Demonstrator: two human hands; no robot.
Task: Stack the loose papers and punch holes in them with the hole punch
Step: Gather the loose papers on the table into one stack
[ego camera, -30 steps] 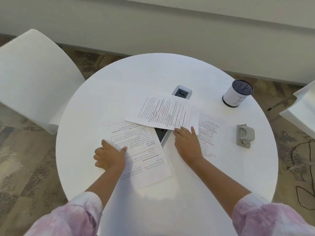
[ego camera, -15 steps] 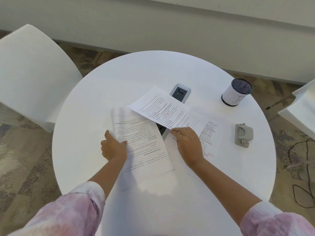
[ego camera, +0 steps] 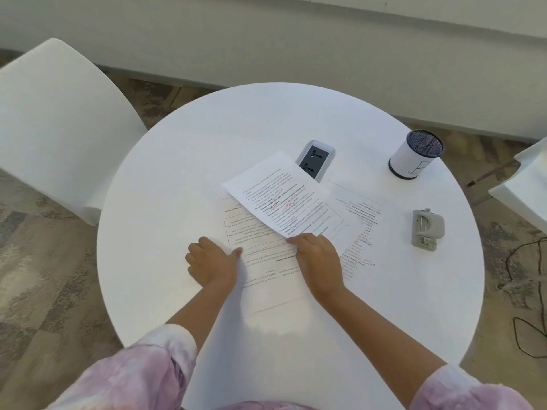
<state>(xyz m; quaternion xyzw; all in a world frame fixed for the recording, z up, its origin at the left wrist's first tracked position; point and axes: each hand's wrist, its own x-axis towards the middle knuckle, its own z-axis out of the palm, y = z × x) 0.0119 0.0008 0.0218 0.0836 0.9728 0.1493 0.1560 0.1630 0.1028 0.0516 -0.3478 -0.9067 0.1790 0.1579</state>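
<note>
Right hand [ego camera: 318, 261] pinches the tilted white printed sheet [ego camera: 284, 196] (long axis toward upper left); left hand [ego camera: 213, 261] presses the lower white sheet [ego camera: 266, 261].

The tabletop [ego camera: 183, 179] is plain white, and so are the chairs, one [ego camera: 53, 128] beyond its left edge and one [ego camera: 524, 184] beyond its right edge. The papers [ego camera: 268, 279] are white with black print; the top sheet [ego camera: 284, 199] also bears red pen marks. The hole punch [ego camera: 428, 228] is grey. The cup [ego camera: 416, 158] is white with a dark mesh rim. The socket box [ego camera: 315, 158] is grey with a black face. The sleeves [ego camera: 142, 377] are mottled pink and white. The floor [ego camera: 44, 276] is patchy brown and grey.
</note>
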